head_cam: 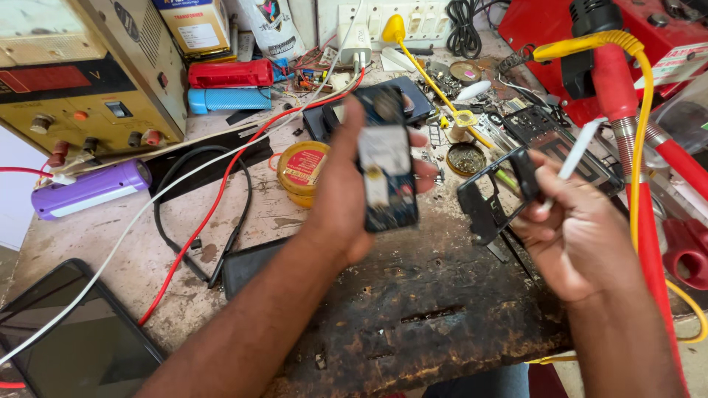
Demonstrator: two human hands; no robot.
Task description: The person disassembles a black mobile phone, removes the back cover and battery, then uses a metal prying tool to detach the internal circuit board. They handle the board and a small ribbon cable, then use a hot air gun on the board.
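My left hand (335, 195) holds an opened phone body (387, 166) upright over the bench, its circuit board and metal shields facing me. My right hand (579, 232) grips a black plastic phone frame (494, 193) by its right edge, together with a thin white tool (577, 151) that sticks up between the fingers. The two parts are a short distance apart above the dark, worn worktop (435, 309).
A yellow-and-red round tin (304, 169) sits behind my left hand. A power supply box (88, 74), purple cylinder (88, 190), red, black and white cables (221, 191), a dark tablet (74, 339) lie left. Red stand and yellow hose (634, 110) stand right.
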